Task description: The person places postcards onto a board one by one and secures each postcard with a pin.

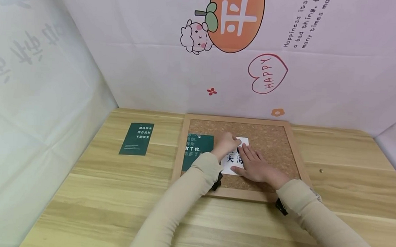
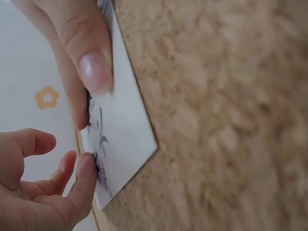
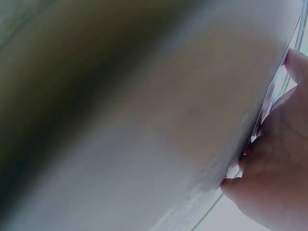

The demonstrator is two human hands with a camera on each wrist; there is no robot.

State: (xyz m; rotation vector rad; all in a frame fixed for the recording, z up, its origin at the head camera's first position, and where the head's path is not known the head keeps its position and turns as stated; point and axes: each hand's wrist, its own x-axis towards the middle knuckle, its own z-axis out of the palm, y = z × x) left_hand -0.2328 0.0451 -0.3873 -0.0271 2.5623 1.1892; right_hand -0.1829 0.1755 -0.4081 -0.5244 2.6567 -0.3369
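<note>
A white card (image 1: 228, 169) with dark printed characters lies on a framed corkboard (image 1: 267, 141). My right hand (image 1: 254, 165) is spread flat over the card's right side, its thumb along the near edge. At the far edge of the card is my left hand (image 1: 226, 145), bent at the fingers, a fingertip beside a small greyish round spot. In the left wrist view the left fingers (image 2: 82, 185) stand apart, one touching the white card (image 2: 126, 130); nothing shows between them. The right wrist view is mostly blurred, with the right hand (image 3: 274, 163) at its edge.
Left of the white card, a green card (image 1: 191, 162) sits on the corkboard, a small clear piece at its top. Another green card (image 1: 136, 139) lies on the wooden table (image 1: 92, 192). A tiny round object (image 1: 321, 170) rests right of the board. A white printed sheet (image 1: 154, 70) hangs behind.
</note>
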